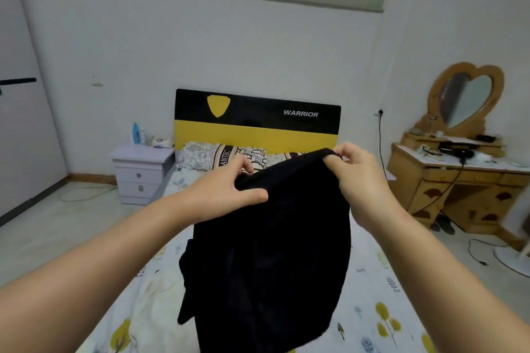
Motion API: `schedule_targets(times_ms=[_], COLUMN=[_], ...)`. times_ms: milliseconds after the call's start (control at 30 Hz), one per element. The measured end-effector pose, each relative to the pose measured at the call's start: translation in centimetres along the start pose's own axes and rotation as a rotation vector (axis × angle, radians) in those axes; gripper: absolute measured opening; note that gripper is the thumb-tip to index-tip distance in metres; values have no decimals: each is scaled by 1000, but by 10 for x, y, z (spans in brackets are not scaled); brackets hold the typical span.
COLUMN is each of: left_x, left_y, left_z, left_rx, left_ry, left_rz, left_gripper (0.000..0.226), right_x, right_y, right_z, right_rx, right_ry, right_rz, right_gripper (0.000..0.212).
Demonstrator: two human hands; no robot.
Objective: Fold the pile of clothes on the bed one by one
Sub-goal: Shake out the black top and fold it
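Observation:
A black garment (269, 261) hangs in the air over the bed (381, 301), held up by its top edge. My left hand (229, 189) pinches the left part of that edge between thumb and fingers. My right hand (358, 172) grips the right part, a little higher. The cloth drops in loose folds to the bottom of the view and hides the middle of the bed. No pile of other clothes is visible.
A black and yellow headboard (258, 120) and patterned pillows (218, 156) lie beyond. A white nightstand (140, 172) with bottles stands left. A wooden dresser (459, 189) with a heart mirror stands right, and cables (476, 255) run over the floor.

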State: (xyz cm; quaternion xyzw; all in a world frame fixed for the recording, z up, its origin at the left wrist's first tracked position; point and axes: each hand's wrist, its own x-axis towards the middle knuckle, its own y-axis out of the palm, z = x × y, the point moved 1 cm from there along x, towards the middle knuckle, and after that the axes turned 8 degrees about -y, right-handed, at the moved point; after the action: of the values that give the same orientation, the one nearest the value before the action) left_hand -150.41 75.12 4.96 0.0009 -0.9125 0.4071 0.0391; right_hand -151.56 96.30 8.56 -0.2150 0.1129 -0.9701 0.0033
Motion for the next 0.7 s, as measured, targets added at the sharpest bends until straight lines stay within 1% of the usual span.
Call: schedule_targets(times_ms=[33,67,100,167,200,233,300,367,433,533,600,700], left_x=[-1,-1,1,3,4,5,7,11,15,22,22,19], left_y=[4,8,12,17,17,18,16,13,11,3,0,0], left_z=[2,6,10,21,27,32,41,44,45,40,33,19], left_rx=[172,321,403,400,362,321,264,221,114,-209,-441,-807], left_ry=[20,47,67,50,25,6,-6,-14,-52,-167,-234,-280], left_rz=[-21,-78,-150,-250,-264,-269,-299,-353,-375,-324,-232,-40], left_gripper=[63,69,65,42,36,32,23,21,22,26,27,31], right_x=[7,14,21,31,34,35,35,30,27,24,21,7], right_y=[-1,-3,-6,-13,-17,-21,-25,-26,-28,-34,-39,-42], right_z=[9,17,26,40,46,49,51,46,34,14,-4,-33], right_rx=[-40,-76,-109,-163,-188,-217,-272,-321,-350,-411,-454,-459], right_ry=[-45,-91,-133,-192,-210,-230,-265,-286,-286,-250,-220,-148], right_rz=[-20,-49,-87,-144,-158,-158,-133,-114,-110,-115,-92,11], right_gripper=[18,15,13,13,15,17,12,12,15,16,17,20])
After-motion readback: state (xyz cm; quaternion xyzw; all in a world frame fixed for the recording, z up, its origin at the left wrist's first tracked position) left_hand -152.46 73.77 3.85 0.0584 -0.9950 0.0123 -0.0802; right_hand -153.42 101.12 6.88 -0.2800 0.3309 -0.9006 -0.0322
